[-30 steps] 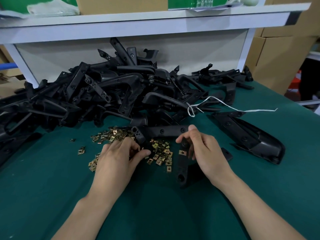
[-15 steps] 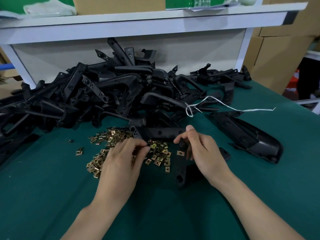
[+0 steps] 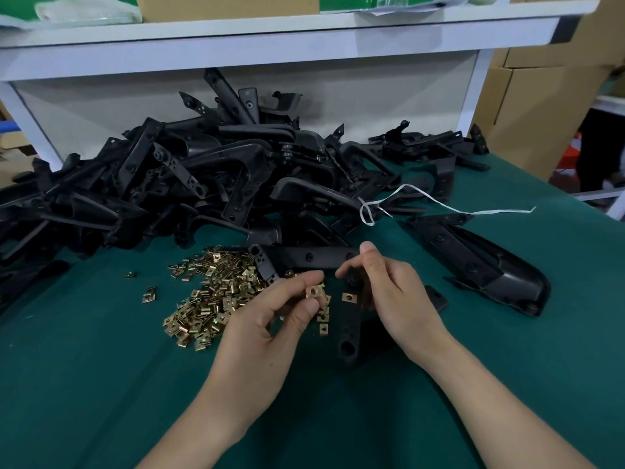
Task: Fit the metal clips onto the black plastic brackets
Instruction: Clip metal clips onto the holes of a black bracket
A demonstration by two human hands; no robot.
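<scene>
The left hand has come up from the clip pile, fingers pinching one shiny gold clip. The right hand holds the black bracket with curled fingers, in the middle of the counter. Green cloth runs to the near edge.

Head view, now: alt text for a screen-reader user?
A person's left hand pinches one small brass-coloured metal clip beside the black plastic bracket that the right hand holds on a green table. Loose clips and a heap of black brackets lie beyond.
</scene>
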